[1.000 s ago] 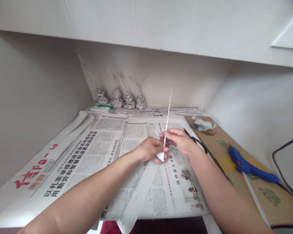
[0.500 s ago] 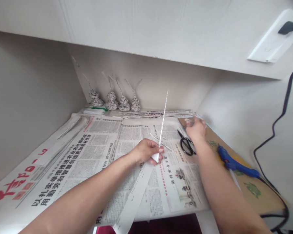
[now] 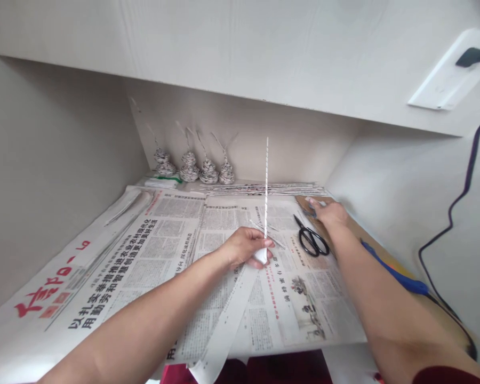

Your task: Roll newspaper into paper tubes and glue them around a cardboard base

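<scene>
My left hand [image 3: 250,247] is closed around the lower end of a thin rolled paper stick [image 3: 266,194], which points upright. From the same fingers a long strip of newspaper [image 3: 228,325] hangs down toward me, past the front edge. My right hand [image 3: 331,212] reaches to the back right, over a cardboard piece [image 3: 370,242]. Its fingers are bent together at a small pale item that I cannot make out. Just left of that arm lie black-handled scissors [image 3: 312,241], apart from the hand.
Newspapers [image 3: 140,266] cover the table. Several woven paper gourd shapes [image 3: 189,168] stand at the back left, beside a bundle of paper sticks [image 3: 260,189]. A blue glue gun [image 3: 400,274] lies partly behind my right forearm; a black cable [image 3: 450,208] runs along the right wall.
The paper stick in my left hand has swung from leaning right to nearly upright. My right hand stays at the back right, with its forearm now covering more of the glue gun. The view has shifted slightly.
</scene>
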Available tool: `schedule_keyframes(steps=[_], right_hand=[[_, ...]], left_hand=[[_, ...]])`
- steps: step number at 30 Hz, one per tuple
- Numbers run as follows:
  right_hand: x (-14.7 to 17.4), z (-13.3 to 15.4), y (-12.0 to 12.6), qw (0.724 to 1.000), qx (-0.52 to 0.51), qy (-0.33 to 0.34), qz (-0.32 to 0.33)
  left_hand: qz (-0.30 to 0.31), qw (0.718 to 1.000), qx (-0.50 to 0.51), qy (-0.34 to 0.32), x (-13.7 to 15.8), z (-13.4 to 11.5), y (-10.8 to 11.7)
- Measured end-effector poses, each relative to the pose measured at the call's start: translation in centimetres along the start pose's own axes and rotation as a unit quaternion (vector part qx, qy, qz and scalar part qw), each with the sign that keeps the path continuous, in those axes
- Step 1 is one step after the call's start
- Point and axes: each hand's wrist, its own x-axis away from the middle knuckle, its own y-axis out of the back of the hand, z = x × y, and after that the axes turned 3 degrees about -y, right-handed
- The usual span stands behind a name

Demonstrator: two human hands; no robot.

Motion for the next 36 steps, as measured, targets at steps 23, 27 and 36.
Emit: schedule_keyframes(steps=[23, 27, 36], right_hand=[[11.3, 7.1, -0.3, 0.645, -0.568, 0.099, 0.502], [11.2, 7.1, -0.5, 0.64, -0.584, 0.067, 0.494], [11.1, 7.2, -0.6, 0.647, -0.581, 0.046, 0.491]], left_hand=[[0.012, 0.999, -0.051, -0.001, 0.2, 0.2, -0.2], [0.021, 0.998, -0.064, -0.001, 0.2, 0.3, -0.3], [0.034, 0.996, -0.081, -0.001, 0.5, 0.0, -0.4]])
